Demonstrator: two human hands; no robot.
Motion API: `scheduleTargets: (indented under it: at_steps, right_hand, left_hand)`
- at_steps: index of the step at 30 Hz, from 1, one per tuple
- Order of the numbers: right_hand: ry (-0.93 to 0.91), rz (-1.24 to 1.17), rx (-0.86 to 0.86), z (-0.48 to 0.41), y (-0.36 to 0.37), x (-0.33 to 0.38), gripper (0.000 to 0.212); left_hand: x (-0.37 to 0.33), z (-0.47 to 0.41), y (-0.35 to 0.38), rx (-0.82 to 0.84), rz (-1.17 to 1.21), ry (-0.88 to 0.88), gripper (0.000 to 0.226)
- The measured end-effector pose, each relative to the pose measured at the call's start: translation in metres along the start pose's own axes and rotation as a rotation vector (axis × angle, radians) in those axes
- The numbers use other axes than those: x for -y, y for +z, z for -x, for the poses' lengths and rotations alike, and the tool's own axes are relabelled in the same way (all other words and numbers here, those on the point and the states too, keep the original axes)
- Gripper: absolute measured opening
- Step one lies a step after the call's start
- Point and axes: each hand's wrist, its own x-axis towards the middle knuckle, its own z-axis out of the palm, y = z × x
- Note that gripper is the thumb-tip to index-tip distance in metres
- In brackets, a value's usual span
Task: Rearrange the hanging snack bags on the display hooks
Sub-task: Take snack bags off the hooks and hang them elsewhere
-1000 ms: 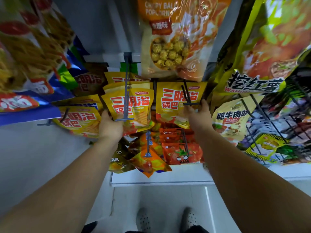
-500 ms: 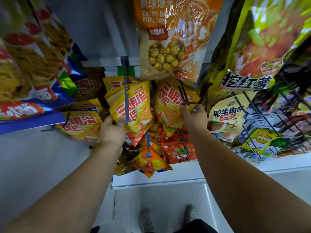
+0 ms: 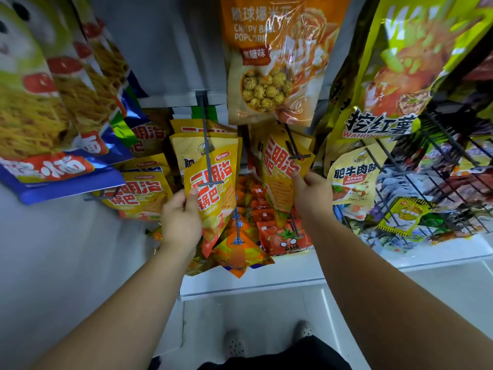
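My left hand [image 3: 181, 220] grips a yellow snack bag with red characters [image 3: 213, 190], tilted clockwise in front of a grey display hook [image 3: 208, 145]. More yellow bags hang behind it on that hook. My right hand [image 3: 310, 194] grips a second yellow bag of the same kind [image 3: 280, 172], tilted steeply beside another grey hook [image 3: 294, 149]. Whether either bag is still threaded on its hook I cannot tell.
A large popcorn bag [image 3: 274, 65] hangs above. Blue noodle-snack bags [image 3: 53, 102] crowd the left, green-yellow bags [image 3: 394, 76] and a wire rack [image 3: 440, 182] the right. Red tomato bags [image 3: 282, 236] and orange bags [image 3: 240, 255] hang below. A white shelf edge [image 3: 253, 287] lies underneath.
Both yellow bags have swung from hanging straight to steeply tilted, drawn toward me. My hands have dropped lower and closed round the bags' sides.
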Motion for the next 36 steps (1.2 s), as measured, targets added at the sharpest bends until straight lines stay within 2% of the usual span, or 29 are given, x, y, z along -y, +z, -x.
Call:
scheduleTargets:
  at_steps: [7, 18, 26, 30, 36]
  right_hand:
    - [-0.086, 0.078, 0.014, 0.033, -0.024, -0.007, 0.049]
    - [-0.082, 0.025, 0.069, 0.065, -0.054, -0.003, 0.033]
    - [-0.074, 0.073, 0.223, 0.056, -0.035, -0.008, 0.026]
    - [-0.117, 0.135, 0.377, 0.050, -0.011, -0.012, 0.013]
    - [-0.203, 0.144, 0.635, 0.056, 0.026, -0.010, 0.009]
  left_hand:
    - [0.005, 0.022, -0.018, 0.013, -0.020, 0.021, 0.024]
    - [0.002, 0.044, -0.024, -0.053, 0.007, -0.005, 0.025]
    - [-0.001, 0.067, -0.041, -0.260, 0.050, -0.071, 0.026]
    - [-0.001, 0.086, -0.060, -0.420, 0.046, -0.086, 0.030]
    - [0.007, 0.120, -0.084, -0.683, 0.098, -0.143, 0.032]
